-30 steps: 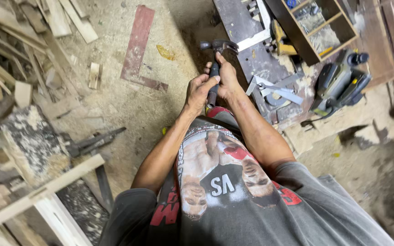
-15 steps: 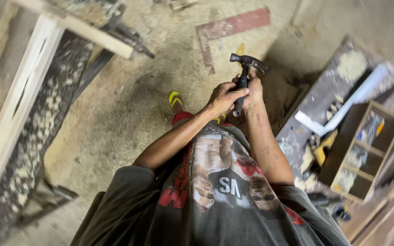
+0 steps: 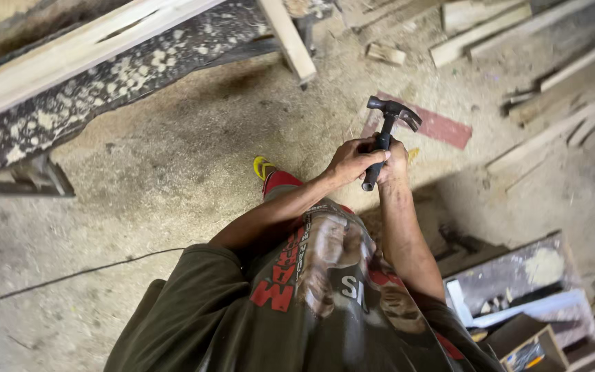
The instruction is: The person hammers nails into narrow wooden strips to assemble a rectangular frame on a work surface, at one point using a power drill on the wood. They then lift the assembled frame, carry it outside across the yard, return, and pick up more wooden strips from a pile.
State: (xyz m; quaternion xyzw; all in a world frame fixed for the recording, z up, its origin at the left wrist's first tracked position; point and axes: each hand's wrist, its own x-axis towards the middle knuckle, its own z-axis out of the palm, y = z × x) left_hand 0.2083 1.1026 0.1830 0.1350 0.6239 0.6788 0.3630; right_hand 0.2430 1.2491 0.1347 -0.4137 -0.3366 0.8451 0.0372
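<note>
Both my hands are wrapped around the black handle of a claw hammer, held in front of my chest over the sawdust floor. My left hand grips the handle from the left. My right hand closes on it from the right, just behind the left one. The dark hammer head points up and away from me. Below my hands I see my dark printed shirt and a foot in a yellow sandal.
A sawdust-covered workbench with a pale wooden beam runs across the upper left. Loose planks lie at the top right, a red strip past the hammer. A wooden box sits at the lower right. A thin cable crosses the floor.
The view has swung round, so the bench now lies at the upper left and the box at the lower right. Both hands have kept their hold on the hammer throughout.
</note>
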